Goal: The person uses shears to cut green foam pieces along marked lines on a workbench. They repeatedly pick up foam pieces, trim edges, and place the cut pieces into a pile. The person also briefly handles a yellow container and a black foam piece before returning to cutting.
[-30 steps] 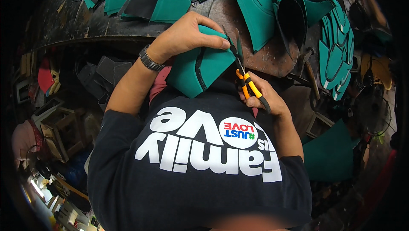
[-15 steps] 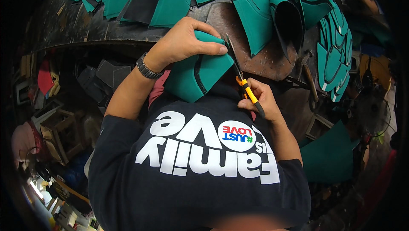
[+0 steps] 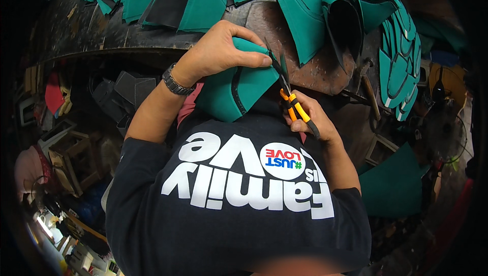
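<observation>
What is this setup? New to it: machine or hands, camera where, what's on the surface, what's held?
No machine: these are a person's two bare hands. The view comes from a fisheye camera worn on the head and looking down, so straight edges bend and the print on the black shirt reads upside down. The left hand pinches a green piece between thumb and fingers. The right hand holds scissors with yellow-orange handles, blades apart near the piece's edge; whether they touch it is hard to tell. On the dark table lie more green pieces.
</observation>
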Available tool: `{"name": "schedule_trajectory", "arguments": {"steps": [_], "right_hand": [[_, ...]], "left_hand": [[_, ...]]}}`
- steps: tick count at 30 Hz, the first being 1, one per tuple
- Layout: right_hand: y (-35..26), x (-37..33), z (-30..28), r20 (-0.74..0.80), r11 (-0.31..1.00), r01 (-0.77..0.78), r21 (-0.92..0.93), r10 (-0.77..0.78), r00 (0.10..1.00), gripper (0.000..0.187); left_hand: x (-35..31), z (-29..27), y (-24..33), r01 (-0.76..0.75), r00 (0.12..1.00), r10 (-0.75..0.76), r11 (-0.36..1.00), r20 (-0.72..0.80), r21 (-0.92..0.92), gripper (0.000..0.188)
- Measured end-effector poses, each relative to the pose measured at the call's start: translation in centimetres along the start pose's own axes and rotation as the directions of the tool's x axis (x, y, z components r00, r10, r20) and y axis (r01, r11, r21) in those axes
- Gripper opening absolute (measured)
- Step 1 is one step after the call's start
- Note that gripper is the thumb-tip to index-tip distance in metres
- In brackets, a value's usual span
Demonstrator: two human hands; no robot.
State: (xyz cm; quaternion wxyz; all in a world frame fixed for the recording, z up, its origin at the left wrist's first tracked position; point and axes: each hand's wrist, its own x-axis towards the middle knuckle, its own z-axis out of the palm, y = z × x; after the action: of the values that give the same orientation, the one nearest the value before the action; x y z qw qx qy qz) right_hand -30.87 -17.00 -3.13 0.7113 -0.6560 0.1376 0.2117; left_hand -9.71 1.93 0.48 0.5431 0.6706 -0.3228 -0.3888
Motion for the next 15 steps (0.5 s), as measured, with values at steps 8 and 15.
{"name": "schedule_trajectory", "arguments": {"steps": [8, 15], "right_hand": [[0.91, -0.41, -0.21, -0.075, 0.998, 0.054, -0.033, -0.057, 0.996, 0.052], [0.78, -0.54, 0.12, -0.061, 0.997, 0.058, 0.049, -0.054, 0.997, 0.047]], "left_hand": [[-0.12, -0.18, -0.13, 0.024, 1.000, -0.024, 1.000, -0.014, 0.012, 0.026], [-0.11, -0.16, -0.32, 0.020, 1.000, -0.020, 1.000, 0.000, -0.013, 0.026]]}}
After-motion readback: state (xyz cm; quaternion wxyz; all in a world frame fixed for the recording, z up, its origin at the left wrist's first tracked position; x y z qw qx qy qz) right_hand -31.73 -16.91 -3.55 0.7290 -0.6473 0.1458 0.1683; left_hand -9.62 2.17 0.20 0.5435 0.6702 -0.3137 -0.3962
